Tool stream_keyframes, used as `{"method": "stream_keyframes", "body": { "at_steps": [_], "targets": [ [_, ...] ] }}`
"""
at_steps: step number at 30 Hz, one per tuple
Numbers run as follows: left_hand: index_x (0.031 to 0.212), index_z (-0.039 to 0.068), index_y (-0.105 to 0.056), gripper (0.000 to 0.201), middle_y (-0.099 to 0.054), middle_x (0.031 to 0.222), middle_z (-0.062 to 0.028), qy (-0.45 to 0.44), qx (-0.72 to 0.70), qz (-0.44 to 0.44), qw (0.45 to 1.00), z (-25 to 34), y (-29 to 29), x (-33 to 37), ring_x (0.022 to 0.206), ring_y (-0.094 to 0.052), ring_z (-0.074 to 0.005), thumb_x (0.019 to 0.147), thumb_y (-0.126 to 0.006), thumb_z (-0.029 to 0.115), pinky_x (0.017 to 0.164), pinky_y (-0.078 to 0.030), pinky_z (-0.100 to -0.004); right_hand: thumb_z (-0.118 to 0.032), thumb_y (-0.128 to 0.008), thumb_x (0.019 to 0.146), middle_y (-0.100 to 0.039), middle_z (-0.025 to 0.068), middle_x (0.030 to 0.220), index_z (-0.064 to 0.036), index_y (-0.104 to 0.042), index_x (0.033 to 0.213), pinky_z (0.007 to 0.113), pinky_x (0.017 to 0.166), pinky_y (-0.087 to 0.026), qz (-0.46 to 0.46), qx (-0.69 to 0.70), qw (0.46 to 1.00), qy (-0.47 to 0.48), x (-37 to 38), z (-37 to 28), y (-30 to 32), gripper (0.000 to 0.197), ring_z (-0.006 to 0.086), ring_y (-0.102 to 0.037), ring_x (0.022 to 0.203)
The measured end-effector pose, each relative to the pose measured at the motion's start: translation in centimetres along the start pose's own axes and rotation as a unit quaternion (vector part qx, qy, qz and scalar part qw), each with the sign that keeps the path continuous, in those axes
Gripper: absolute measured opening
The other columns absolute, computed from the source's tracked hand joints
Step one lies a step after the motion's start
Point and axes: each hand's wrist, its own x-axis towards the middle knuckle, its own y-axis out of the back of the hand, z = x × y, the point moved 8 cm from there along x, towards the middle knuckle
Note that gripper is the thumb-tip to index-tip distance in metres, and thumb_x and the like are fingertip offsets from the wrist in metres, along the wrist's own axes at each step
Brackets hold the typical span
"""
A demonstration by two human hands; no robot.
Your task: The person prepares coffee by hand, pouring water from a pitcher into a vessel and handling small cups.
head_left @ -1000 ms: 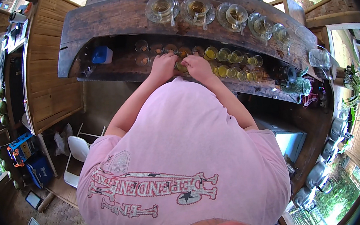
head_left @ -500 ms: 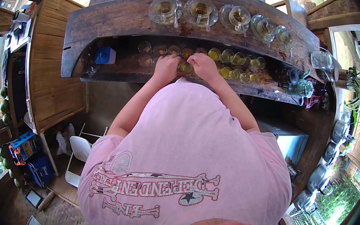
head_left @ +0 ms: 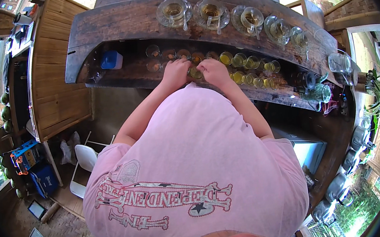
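Observation:
Both my hands meet over the lower shelf of a dark wooden counter, at the near row of small glasses. A small glass with yellow-green contents [head_left: 196, 73] stands between them. My left hand [head_left: 176, 72] has its fingers curled at the left side of this glass; its fingertips are partly hidden. My right hand [head_left: 213, 71] is closed in a pinch over the glass's right side, and what it holds is too small to make out. Left of my hands are glasses with orange-brown bits [head_left: 153, 51]. To the right, several glasses hold yellow or greenish contents [head_left: 238, 77].
On the counter top [head_left: 115, 22] stand several clear cups on saucers [head_left: 211, 14] with spoons. A blue-lidded box [head_left: 111, 60] sits at the shelf's left end. Glass jars [head_left: 340, 63] stand at the right. A white folding chair [head_left: 85, 157] is behind at left.
My right hand has shifted very slightly left over the glass. My left hand stays in place, and the glasses have not visibly moved.

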Motion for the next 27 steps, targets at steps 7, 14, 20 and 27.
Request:
{"method": "stream_keyframes", "body": {
  "at_steps": [7, 14, 20, 27],
  "targets": [
    [0.109, 0.013, -0.075, 0.048, -0.074, 0.109, -0.0079, 0.005, -0.002, -0.017, 1.000, 0.1, -0.1, 0.0, 0.110, -0.072, -0.0321, 0.074, -0.091, 0.040, 0.089, -0.051, -0.0491, -0.021, -0.071, 0.096, -0.077, 0.0086, 0.096, -0.0093, -0.078, 0.095, 0.047, 0.081, -0.058, -0.025, 0.006, 1.000, 0.004, -0.2, 0.0, -1.0, 0.014, 0.0336, -0.073, 0.096],
    [0.110, 0.014, -0.076, 0.046, -0.074, 0.110, -0.0076, 0.017, -0.006, -0.029, 0.999, 0.1, 0.0, 0.2, 0.110, -0.072, -0.0314, 0.074, -0.091, 0.038, 0.089, -0.052, -0.0492, -0.021, -0.070, 0.097, -0.077, 0.0089, 0.098, -0.0096, -0.078, 0.095, 0.046, 0.081, -0.058, -0.008, 0.004, 1.000, -0.007, 0.1, 0.2, -0.6, 0.014, 0.0336, -0.074, 0.096],
    [0.109, 0.014, -0.076, 0.047, -0.074, 0.109, -0.0072, 0.008, -0.012, -0.018, 1.000, 0.1, -0.1, 0.0, 0.110, -0.072, -0.0308, 0.072, -0.092, 0.038, 0.089, -0.052, -0.0484, -0.023, -0.068, 0.099, -0.078, 0.0089, 0.099, -0.0103, -0.078, 0.097, 0.047, 0.083, -0.058, -0.009, -0.003, 1.000, -0.016, 0.5, 0.5, -0.2, 0.016, 0.0334, -0.073, 0.099],
    [0.108, 0.014, -0.076, 0.049, -0.074, 0.107, -0.0073, -0.003, -0.006, 0.002, 1.000, 0.0, 0.1, -0.1, 0.107, -0.073, -0.0317, 0.072, -0.093, 0.041, 0.088, -0.052, -0.0486, -0.025, -0.067, 0.101, -0.078, 0.0082, 0.100, -0.0112, -0.078, 0.098, 0.046, 0.081, -0.059, -0.006, -0.014, 1.000, -0.027, 0.2, 0.7, 0.0, 0.018, 0.0346, -0.074, 0.097]
  ]
}}
